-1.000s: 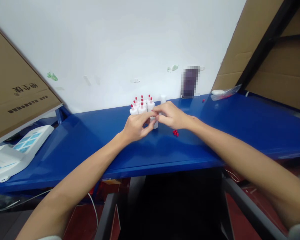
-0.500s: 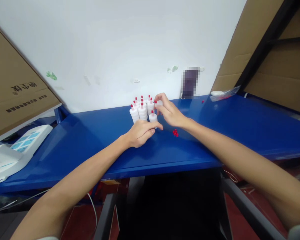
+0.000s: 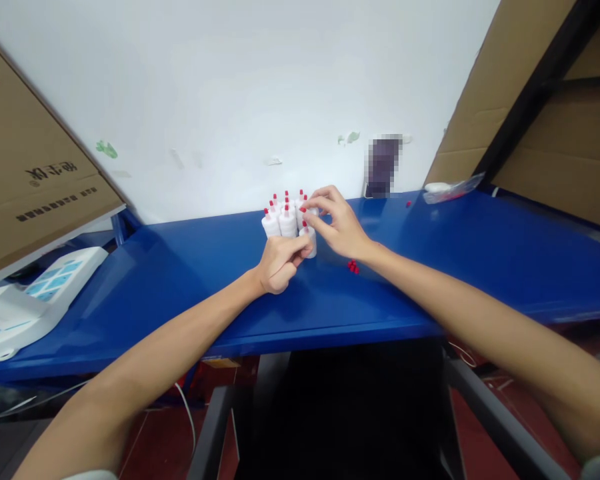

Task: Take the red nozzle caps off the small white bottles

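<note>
Several white squeeze bottles [image 3: 289, 225] with thin nozzles and red tips stand close together on the blue table [image 3: 200, 267]. My left hand [image 3: 281, 262] is closed at the front of the group, its thumb and fingertips on the side of an upright front bottle [image 3: 308, 241]. My right hand [image 3: 339, 223] reaches in from the right, with thumb and fingers around a red-tipped bottle [image 3: 315, 212] at the group's right side. The fingers cover most of that bottle. Beside my right wrist lies a small pile of loose red caps [image 3: 353, 267].
A white device with blue panels [image 3: 55, 287] is at the left, below a cardboard box [image 3: 45, 147]. A clear plastic bag [image 3: 453, 190] and a single red cap [image 3: 409, 204] lie toward the back right. The white wall [image 3: 220, 100] borders the table's back edge.
My left fingers have curled in from stretched out to close on the front bottle. My right hand's bottle has shifted slightly left and lower, closer to the group.
</note>
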A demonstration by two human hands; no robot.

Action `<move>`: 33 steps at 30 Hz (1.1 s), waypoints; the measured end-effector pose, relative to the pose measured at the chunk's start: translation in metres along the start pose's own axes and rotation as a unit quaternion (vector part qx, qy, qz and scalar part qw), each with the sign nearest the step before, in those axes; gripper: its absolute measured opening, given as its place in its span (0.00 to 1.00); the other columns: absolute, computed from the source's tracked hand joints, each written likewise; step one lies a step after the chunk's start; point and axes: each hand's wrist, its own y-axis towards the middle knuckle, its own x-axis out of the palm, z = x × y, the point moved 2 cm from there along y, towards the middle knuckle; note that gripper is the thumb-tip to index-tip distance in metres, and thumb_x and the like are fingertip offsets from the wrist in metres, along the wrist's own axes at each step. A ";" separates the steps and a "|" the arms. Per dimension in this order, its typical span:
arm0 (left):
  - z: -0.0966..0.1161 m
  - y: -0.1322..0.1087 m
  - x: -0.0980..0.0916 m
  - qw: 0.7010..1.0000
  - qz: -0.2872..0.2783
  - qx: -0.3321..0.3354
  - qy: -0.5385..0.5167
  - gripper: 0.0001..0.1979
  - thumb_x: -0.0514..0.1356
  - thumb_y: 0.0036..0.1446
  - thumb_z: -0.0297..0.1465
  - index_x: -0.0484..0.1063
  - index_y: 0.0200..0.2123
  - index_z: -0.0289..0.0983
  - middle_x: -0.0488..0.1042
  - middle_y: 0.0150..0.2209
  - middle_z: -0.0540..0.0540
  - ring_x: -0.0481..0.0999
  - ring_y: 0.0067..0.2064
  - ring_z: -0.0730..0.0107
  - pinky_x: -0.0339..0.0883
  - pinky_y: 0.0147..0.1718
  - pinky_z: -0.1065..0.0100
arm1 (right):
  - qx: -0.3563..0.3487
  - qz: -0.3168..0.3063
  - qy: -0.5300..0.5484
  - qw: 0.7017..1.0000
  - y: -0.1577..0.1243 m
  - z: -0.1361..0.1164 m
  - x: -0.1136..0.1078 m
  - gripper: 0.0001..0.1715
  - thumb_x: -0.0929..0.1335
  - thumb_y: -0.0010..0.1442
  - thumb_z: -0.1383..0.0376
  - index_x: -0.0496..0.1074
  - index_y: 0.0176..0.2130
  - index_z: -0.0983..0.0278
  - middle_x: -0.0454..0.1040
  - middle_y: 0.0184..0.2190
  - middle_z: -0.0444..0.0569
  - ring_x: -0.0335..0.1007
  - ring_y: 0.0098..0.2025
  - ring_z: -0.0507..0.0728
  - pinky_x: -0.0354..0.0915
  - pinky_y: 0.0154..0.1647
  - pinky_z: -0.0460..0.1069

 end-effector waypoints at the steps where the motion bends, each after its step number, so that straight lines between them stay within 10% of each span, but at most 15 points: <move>1: 0.000 0.000 0.000 1.000 0.001 0.006 0.009 0.07 0.49 0.41 0.31 0.57 0.28 0.40 0.63 0.20 0.52 0.58 0.20 0.71 0.56 0.22 0.67 | 0.001 0.002 -0.002 1.000 0.000 0.000 0.000 0.09 0.66 0.66 0.60 0.73 0.44 0.60 0.71 0.47 0.53 0.69 0.50 0.60 0.65 0.51 0.57; 14: 0.002 0.008 0.012 0.974 -0.195 -0.056 0.096 0.07 0.56 0.57 0.28 0.73 0.29 0.36 0.68 0.20 0.53 0.65 0.22 0.75 0.58 0.25 0.71 | 0.068 -0.039 -0.041 0.996 -0.003 0.002 0.000 0.10 0.66 0.62 0.61 0.73 0.41 0.63 0.78 0.39 0.49 0.72 0.35 0.55 0.65 0.41 0.52; 22: -0.012 0.010 0.011 0.958 -0.161 -0.203 -0.125 0.16 0.51 0.64 0.32 0.76 0.32 0.34 0.61 0.18 0.54 0.62 0.22 0.74 0.58 0.24 0.70 | 0.078 -0.091 -0.117 0.986 -0.002 0.006 -0.003 0.12 0.66 0.65 0.58 0.73 0.41 0.63 0.78 0.39 0.49 0.70 0.34 0.55 0.61 0.38 0.51; 28: -0.012 0.010 0.009 0.970 -0.109 -0.196 -0.097 0.18 0.51 0.65 0.34 0.75 0.28 0.35 0.63 0.18 0.53 0.61 0.22 0.72 0.59 0.25 0.69 | 0.141 -0.082 -0.130 0.978 -0.001 0.009 -0.010 0.17 0.64 0.68 0.52 0.69 0.48 0.60 0.76 0.31 0.44 0.66 0.29 0.54 0.56 0.34 0.50; 33: -0.008 0.009 -0.001 0.982 -0.109 -0.150 0.040 0.17 0.52 0.66 0.36 0.74 0.30 0.35 0.65 0.19 0.53 0.63 0.21 0.73 0.56 0.24 0.69 | 0.117 -0.087 -0.093 0.985 0.001 0.002 -0.011 0.11 0.68 0.61 0.58 0.66 0.32 0.61 0.69 0.22 0.41 0.61 0.25 0.52 0.55 0.32 0.50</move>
